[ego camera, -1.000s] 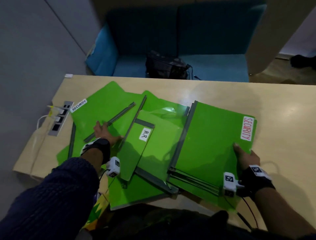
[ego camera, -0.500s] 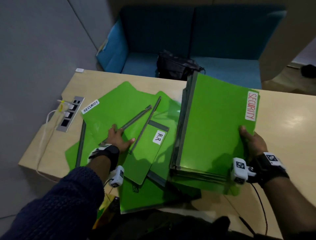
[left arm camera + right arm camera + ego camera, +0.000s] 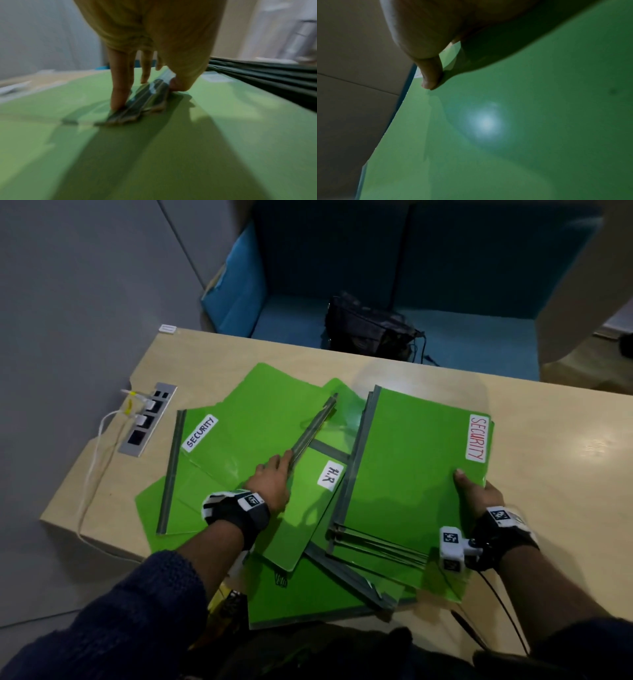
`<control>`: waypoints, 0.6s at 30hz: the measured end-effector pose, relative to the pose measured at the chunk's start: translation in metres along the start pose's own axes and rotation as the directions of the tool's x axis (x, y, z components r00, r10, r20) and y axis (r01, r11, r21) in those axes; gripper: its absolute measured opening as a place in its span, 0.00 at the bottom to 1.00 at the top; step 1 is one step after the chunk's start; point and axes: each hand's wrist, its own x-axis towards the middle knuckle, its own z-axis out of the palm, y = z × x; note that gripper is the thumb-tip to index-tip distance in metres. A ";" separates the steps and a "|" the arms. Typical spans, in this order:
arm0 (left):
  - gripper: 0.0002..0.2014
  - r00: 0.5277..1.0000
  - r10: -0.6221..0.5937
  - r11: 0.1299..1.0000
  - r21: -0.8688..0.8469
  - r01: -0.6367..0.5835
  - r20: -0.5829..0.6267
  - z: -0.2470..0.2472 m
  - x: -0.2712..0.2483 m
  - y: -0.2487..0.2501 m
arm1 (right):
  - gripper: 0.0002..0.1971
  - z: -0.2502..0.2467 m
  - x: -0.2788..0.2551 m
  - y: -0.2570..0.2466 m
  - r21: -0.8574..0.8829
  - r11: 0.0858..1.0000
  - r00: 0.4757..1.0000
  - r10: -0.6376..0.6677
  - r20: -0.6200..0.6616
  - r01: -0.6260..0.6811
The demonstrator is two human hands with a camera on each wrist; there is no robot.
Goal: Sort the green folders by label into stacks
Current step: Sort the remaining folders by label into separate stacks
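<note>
The right hand (image 3: 478, 494) grips the red-labelled SECURITY stack (image 3: 411, 470) at its near edge, thumb on top, likely squaring it. The left hand (image 3: 270, 481) pinches a grey spine (image 3: 313, 429) beside the H.R folder (image 3: 308, 508), seemingly picking out the next folder; the wrist view is blurred. All lie on a pale wooden table (image 3: 555, 474) before a blue sofa (image 3: 462, 337)

The left wrist view is blurred. The left hand (image 3: 154, 40) reaches down onto a green folder (image 3: 223, 135) that fills the lower frame. Its fingers (image 3: 120, 86) and thumb (image 3: 180, 83) touch the two sides of a grey spine strip (image 3: 145, 100) lying on the folder; whether they pinch it cannot be told. At right, the dark edges of a folder stack (image 3: 265, 78) run across. The pale table (image 3: 51, 77) shows beyond.
</note>
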 end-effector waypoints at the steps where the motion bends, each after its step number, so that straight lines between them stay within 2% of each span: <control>1: 0.46 1.000 -0.018 0.999 0.045 0.018 0.007 0.000 -0.002 0.005 | 0.31 0.000 -0.001 -0.001 -0.018 1.000 1.000 -0.002 0.007 0.002; 4: 0.50 0.999 -0.035 0.994 0.105 0.034 0.014 0.001 -0.005 0.009 | 0.31 0.000 -0.004 -0.001 -0.037 0.999 1.000 -0.002 0.009 0.002; 9: 0.44 0.996 0.074 0.992 0.096 -0.078 0.052 0.009 -0.021 -0.028 | 0.30 -0.003 -0.007 0.001 -0.048 0.999 1.000 -0.014 0.025 0.015; 11: 0.42 0.995 0.097 0.994 0.045 -0.098 0.024 0.015 -0.025 -0.053 | 0.29 -0.004 -0.008 0.001 -0.061 0.998 0.999 -0.018 0.029 0.019; 14: 0.31 0.993 0.077 0.992 -0.093 -0.086 -0.093 0.018 -0.034 -0.078 | 0.28 -0.004 -0.009 0.001 -0.082 0.996 0.999 -0.032 0.020 0.034; 15: 0.28 0.987 0.005 0.989 -0.142 -0.029 -0.163 0.019 -0.036 -0.079 | 0.29 -0.004 -0.010 0.000 -0.082 0.996 0.999 -0.036 0.018 0.037; 16: 0.26 0.966 -0.117 0.974 -0.216 0.066 -0.232 0.018 -0.038 -0.079 | 0.29 -0.004 -0.010 0.000 -0.084 0.996 0.999 -0.038 0.017 0.039; 17: 0.27 0.921 -0.284 0.931 -0.304 0.199 -0.267 0.016 -0.038 -0.079 | 0.29 -0.004 -0.011 0.000 -0.090 0.995 0.999 -0.041 0.019 0.043; 18: 0.33 0.857 -0.467 0.846 -0.390 0.363 -0.216 0.016 -0.033 -0.082 | 0.30 -0.004 -0.011 0.000 -0.100 0.994 0.999 -0.042 0.023 0.044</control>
